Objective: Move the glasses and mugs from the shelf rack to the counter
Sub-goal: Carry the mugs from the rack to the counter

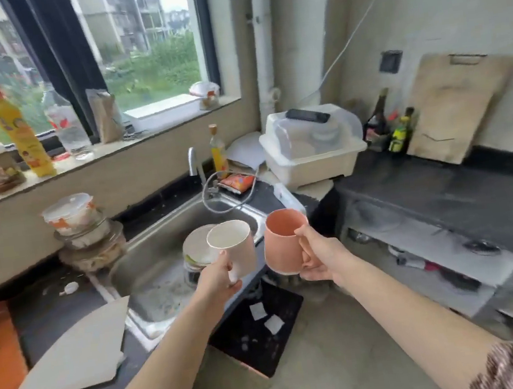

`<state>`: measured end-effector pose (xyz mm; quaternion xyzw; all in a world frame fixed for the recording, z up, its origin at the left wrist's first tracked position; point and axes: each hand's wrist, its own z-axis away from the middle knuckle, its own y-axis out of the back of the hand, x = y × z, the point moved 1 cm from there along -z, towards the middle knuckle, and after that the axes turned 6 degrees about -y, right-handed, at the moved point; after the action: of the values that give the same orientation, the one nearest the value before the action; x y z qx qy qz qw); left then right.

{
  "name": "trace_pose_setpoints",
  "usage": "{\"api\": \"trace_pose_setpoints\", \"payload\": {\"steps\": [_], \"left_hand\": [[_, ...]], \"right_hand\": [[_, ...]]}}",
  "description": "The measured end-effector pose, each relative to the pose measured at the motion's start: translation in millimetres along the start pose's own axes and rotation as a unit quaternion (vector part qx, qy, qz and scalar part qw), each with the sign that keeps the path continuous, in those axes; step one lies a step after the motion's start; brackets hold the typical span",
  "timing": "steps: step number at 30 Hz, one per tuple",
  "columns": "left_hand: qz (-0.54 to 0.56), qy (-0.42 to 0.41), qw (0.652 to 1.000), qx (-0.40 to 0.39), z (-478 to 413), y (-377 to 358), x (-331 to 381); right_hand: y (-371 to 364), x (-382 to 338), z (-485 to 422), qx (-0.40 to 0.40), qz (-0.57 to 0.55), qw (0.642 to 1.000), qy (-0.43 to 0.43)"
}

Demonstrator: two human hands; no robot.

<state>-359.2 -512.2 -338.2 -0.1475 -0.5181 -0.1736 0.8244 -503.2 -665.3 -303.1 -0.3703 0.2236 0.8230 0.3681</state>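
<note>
Soft, overcast daylight pours through the window [121, 49] at upper left, lighting the kitchen evenly and leaving only faint shadows under the dark worktop [435, 185] at right. Wide-angle distortion bends the window frame and wall lines, most strongly toward the edges, while the whole frame looks smeared and blocky, with labels on the sill bottles unreadable. A dull sheen shows on the steel sink [157, 238], and the far right edge and lower corners dissolve into blur.
</note>
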Motion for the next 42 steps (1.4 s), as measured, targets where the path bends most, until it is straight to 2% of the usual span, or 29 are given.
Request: {"api": "trace_pose_setpoints", "payload": {"steps": [8, 13, 17, 21, 32, 38, 42], "left_hand": [[-0.037, 0.055, 0.989, -0.132, -15.7, -202.6, -19.9], [-0.046, 0.099, 0.966, -0.232, -16.3, -326.6, -41.9], [-0.103, 0.078, 0.953, -0.273, -18.1, -428.7, -55.5], [-0.146, 0.091, 0.932, -0.320, -7.5, -520.3, -65.6], [-0.228, 0.109, 0.860, -0.444, 53.9, -707.4, -103.0], [-0.237, 0.114, 0.830, -0.491, 101.3, -810.4, -135.2], [-0.226, 0.127, 0.833, -0.489, 129.9, -885.3, -167.0]], "right_hand": [[174.0, 12.3, -24.1, 0.133, -0.097, 0.986, -0.025], [274.6, 17.9, -49.8, 0.192, -0.154, 0.968, -0.048], [355.4, 16.1, -84.2, 0.237, -0.190, 0.950, -0.069], [430.3, 20.1, -111.3, 0.269, -0.237, 0.928, -0.102], [616.3, 55.2, -116.9, 0.370, -0.354, 0.848, -0.134], [727.1, 74.0, -118.3, 0.386, -0.362, 0.839, -0.131], [809.5, 89.5, -128.2, 0.380, -0.343, 0.845, -0.151]]}}
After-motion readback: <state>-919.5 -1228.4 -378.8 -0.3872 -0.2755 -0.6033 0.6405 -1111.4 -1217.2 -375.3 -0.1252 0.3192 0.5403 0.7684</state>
